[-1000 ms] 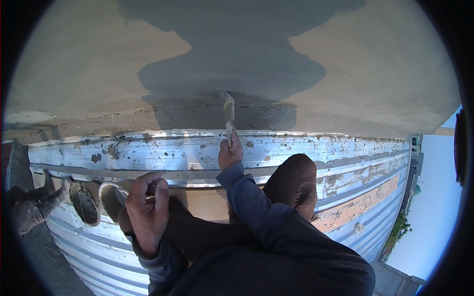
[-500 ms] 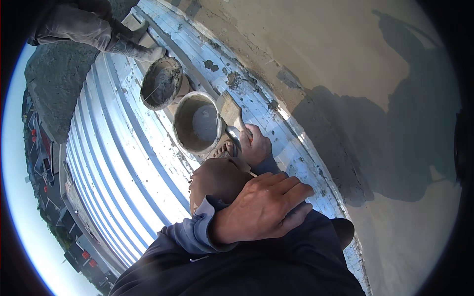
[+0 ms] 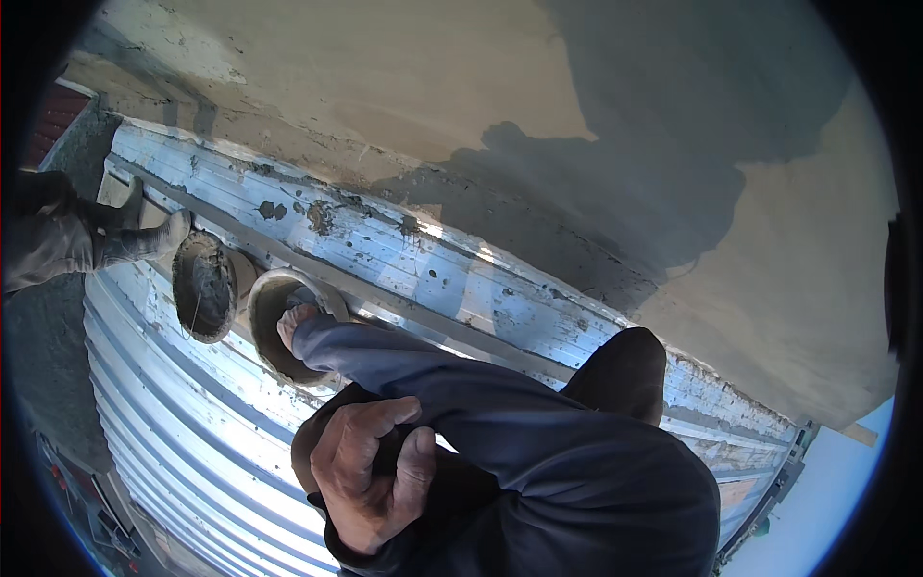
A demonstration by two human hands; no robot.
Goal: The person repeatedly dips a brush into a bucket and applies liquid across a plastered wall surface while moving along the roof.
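Observation:
My right hand reaches left across my body into a round bucket of grey mortar. Its fingers are closed on a trowel, of which only a grey bit shows above the knuckles. My dark blue sleeve runs from the hand back to my body. My left hand rests on my bent knee with its fingers loosely curled and the thumb apart, holding nothing.
A second, darker bucket stands just left of the first. Another person's boot and leg stand beyond it. Both buckets sit on a mortar-spattered metal plank along a plastered wall. Corrugated metal sheeting drops away below.
My right hand left the wall, swung left with the trowel and went down into the mortar bucket. My view turned left toward the buckets. My left hand stayed by my knee.

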